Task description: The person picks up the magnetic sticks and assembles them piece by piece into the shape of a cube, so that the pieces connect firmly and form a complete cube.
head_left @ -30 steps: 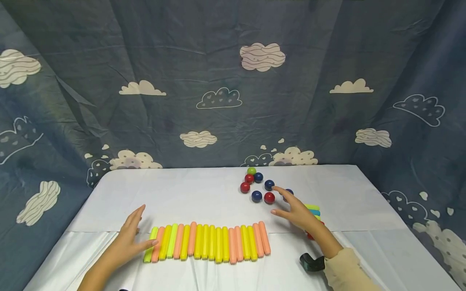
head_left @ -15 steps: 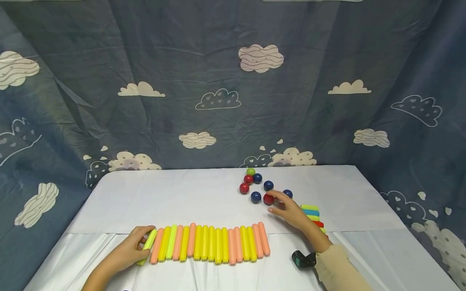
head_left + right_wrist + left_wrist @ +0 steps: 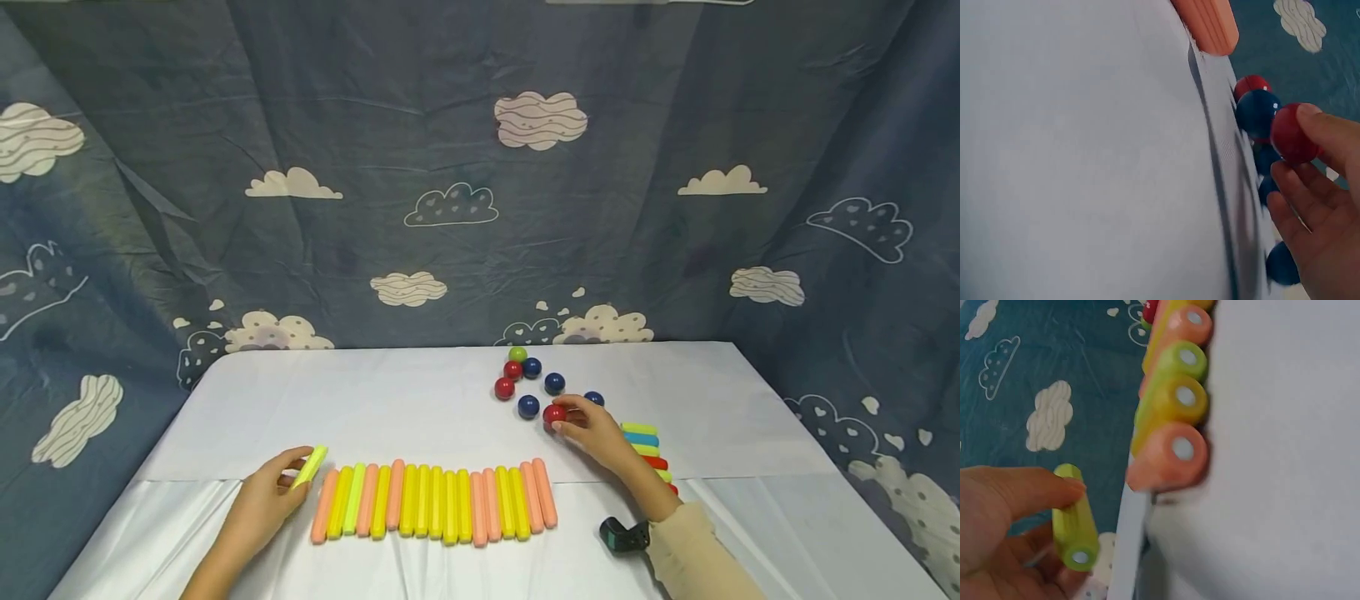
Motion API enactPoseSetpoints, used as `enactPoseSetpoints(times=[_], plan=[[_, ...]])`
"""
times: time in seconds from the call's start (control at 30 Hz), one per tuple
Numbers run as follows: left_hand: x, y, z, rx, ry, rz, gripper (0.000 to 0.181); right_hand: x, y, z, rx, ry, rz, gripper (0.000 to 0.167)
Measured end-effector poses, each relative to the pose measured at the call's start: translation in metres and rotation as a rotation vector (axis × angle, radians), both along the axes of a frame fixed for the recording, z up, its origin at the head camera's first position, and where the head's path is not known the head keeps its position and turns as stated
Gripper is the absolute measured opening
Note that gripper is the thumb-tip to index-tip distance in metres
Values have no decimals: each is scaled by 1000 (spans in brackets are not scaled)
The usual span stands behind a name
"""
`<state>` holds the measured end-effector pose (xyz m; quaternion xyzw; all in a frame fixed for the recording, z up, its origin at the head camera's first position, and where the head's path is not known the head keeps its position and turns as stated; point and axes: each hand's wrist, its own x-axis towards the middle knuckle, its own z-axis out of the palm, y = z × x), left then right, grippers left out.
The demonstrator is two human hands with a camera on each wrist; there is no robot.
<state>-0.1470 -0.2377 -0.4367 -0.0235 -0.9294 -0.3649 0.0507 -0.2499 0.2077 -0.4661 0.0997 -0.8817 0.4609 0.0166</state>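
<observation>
My left hand [image 3: 258, 507] pinches a light green stick [image 3: 310, 467] just left of a long row of sticks [image 3: 435, 500]. In the left wrist view that stick [image 3: 1076, 528] stands apart from the row, a pale disc on its end. The row's pink end stick [image 3: 1169, 456] is nearest to it. A red ball [image 3: 553, 415] sits between the thumb and fingers of my right hand [image 3: 600, 437]. In the right wrist view, the thumb presses on that red ball [image 3: 1292, 132], with a blue ball [image 3: 1258, 112] behind it.
Several other balls, such as a green ball [image 3: 517, 355] and a blue ball [image 3: 554, 383], lie toward the back of the white-covered table [image 3: 360, 400]. Coloured sticks [image 3: 640, 439] lie beside my right forearm. A dark object [image 3: 624, 535] is at my right wrist. A cloud-print cloth [image 3: 450, 125] hangs behind.
My left hand took the light green stick from the row's left end and raised it away. My right hand came down from above the balls and now holds the red ball.
</observation>
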Motion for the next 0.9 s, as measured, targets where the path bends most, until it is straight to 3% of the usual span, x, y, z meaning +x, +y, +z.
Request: enactPoseSetpoints(times=[0.13, 0.37, 0.5, 0.67, 0.9], plan=[[-3, 16, 10, -6, 135, -41, 43, 4, -13, 17, -159, -25, 78, 45], [-9, 56, 27, 41, 217, -196, 46, 17, -55, 44, -301, -13, 292, 43], [-12, 73, 27, 28, 260, -261, 42, 31, -80, 59, -343, -42, 375, 40], [-14, 90, 24, 27, 254, -325, 39, 49, -104, 75, -351, -63, 453, 36], [-15, 100, 21, 39, 275, -381, 39, 58, -114, 73, -370, -85, 504, 36]])
